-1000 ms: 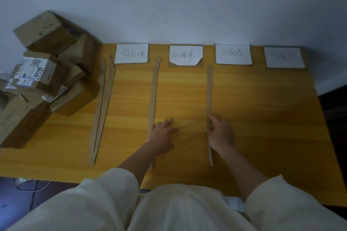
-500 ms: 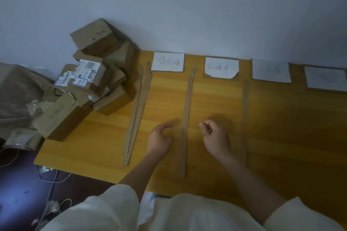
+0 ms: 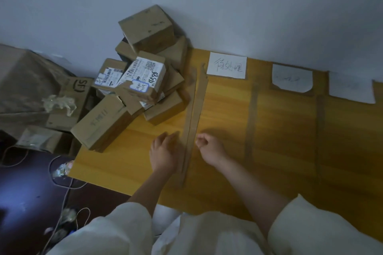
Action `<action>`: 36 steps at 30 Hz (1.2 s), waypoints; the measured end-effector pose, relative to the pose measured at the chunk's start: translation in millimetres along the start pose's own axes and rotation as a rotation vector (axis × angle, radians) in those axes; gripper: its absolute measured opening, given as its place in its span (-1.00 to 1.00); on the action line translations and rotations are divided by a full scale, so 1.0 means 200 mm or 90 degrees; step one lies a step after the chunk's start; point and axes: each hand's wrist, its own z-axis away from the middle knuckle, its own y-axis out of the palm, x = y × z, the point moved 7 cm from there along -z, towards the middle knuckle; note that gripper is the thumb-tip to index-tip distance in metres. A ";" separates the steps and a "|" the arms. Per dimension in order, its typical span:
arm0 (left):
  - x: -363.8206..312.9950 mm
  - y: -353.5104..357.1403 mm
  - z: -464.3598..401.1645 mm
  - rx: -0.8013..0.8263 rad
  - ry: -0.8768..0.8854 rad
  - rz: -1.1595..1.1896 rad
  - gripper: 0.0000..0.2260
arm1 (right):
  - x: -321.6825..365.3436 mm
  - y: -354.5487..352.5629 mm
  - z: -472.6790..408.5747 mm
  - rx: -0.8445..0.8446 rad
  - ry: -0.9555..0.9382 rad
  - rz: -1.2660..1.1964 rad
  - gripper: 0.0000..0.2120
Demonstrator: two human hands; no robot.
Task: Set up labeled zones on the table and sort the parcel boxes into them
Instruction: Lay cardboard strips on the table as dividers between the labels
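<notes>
Parcel [image 3: 145, 77] marked "98"; carton [image 3: 79, 87] "SF". Left hand [image 3: 164, 154] open, right hand [image 3: 211, 148] fisted.

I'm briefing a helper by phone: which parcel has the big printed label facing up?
Start at the box pile on the table's far left corner by the wall. The labelled box sits mid-pile, tilted. Only its top is nearly covered by a white barcode label with black handwriting.

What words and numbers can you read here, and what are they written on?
"待处理": leftmost paper label at the table's far edge.
"SF": flap of a cardboard box left of the table.
"85" plus an unclear mark: handwritten on the white shipping label of the parcel box.
Other paper labels, barcodes, small print: too blurred.
</notes>
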 end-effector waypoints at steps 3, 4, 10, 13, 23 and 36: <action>0.02 0.03 -0.06 0.057 0.044 -0.083 -0.61 | 0.08 0.07 -0.05 -0.003 0.020 0.031 -0.64; 0.02 0.04 -0.07 0.071 0.058 -0.100 -0.59 | 0.11 0.09 -0.07 -0.007 0.026 0.042 -0.64; 0.02 0.08 -0.11 0.119 0.106 -0.164 -0.60 | 0.16 0.16 -0.16 -0.052 0.087 0.025 -0.66; 0.02 0.07 -0.11 0.117 0.110 -0.145 -0.62 | 0.16 0.16 -0.18 -0.077 0.109 -0.004 -0.71; 0.03 0.07 -0.11 0.115 0.120 -0.130 -0.61 | 0.12 0.15 -0.23 -0.108 0.164 0.047 -0.72; -0.12 0.07 -0.10 0.085 0.208 -0.117 -0.55 | 0.23 -0.05 -0.10 -0.216 0.004 0.120 -0.93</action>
